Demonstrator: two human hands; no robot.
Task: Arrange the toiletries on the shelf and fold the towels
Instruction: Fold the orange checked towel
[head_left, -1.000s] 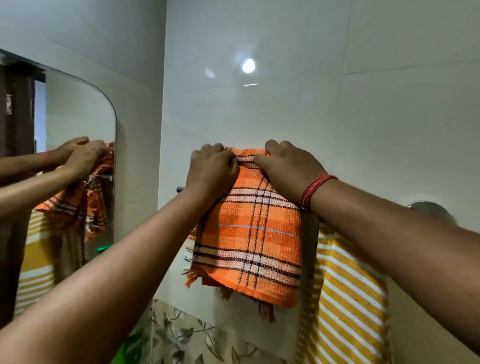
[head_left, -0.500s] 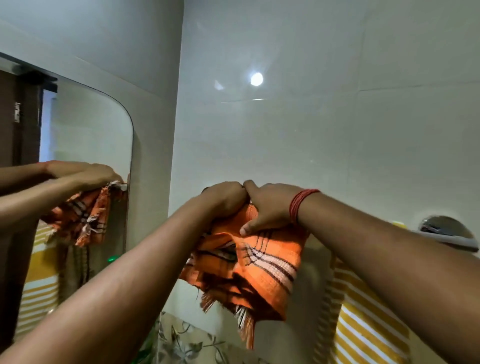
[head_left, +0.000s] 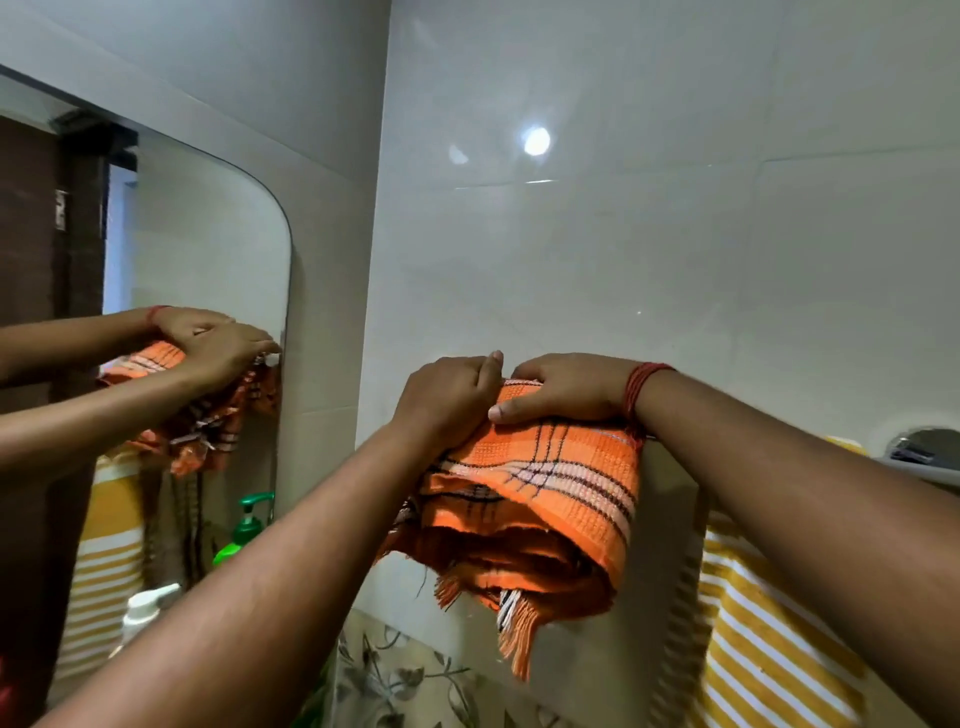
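Note:
An orange checked towel (head_left: 545, 499) with fringed ends lies bunched and folded over the wall rail, which it hides. My left hand (head_left: 447, 400) grips its top left edge. My right hand (head_left: 566, 387), with a red thread at the wrist, presses flat on the top fold, thumb on the cloth. A yellow-and-white striped towel (head_left: 769, 639) hangs on the rail to the right, partly behind my right forearm.
A mirror (head_left: 208, 260) on the left wall reflects my hands, a green pump bottle (head_left: 244, 525) and a white pump bottle (head_left: 145, 608). A chrome rail mount (head_left: 919, 452) sticks out at the right. Floral tiles (head_left: 405, 680) run below the towel.
The flat-hanging orange towel was gathered up and is now doubled over the rail. Both hands shifted onto its top fold. The camera tilted, so the scene sits lower in view.

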